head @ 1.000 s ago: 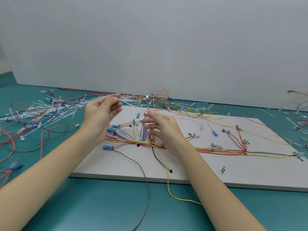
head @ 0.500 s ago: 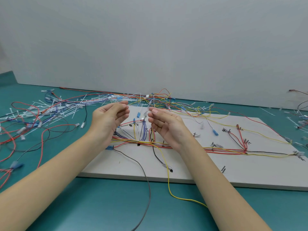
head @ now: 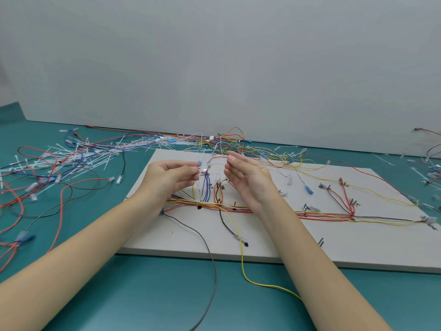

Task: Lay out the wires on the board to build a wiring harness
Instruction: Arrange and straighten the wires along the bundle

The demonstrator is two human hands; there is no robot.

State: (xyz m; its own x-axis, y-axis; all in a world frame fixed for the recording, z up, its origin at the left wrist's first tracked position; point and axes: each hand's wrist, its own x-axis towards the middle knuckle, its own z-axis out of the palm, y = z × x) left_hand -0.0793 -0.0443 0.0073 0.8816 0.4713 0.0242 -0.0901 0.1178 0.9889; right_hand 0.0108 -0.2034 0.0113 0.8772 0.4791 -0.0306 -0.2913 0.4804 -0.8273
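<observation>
The board (head: 274,244) lies on the bench (head: 143,295) at centre right of the frame, a wire bundle (head: 310,215) running left to right across it, loose wires and ties (head: 71,161) piled to its left, a wall (head: 214,68) behind.

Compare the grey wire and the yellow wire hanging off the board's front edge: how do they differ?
The thin grey wire leaves the white foam board further left and runs on toward the bottom of the frame. The thin yellow wire drops further right, then bends right, passing behind the right forearm. Both start at the bundled trunk and trail onto the teal table.
</observation>
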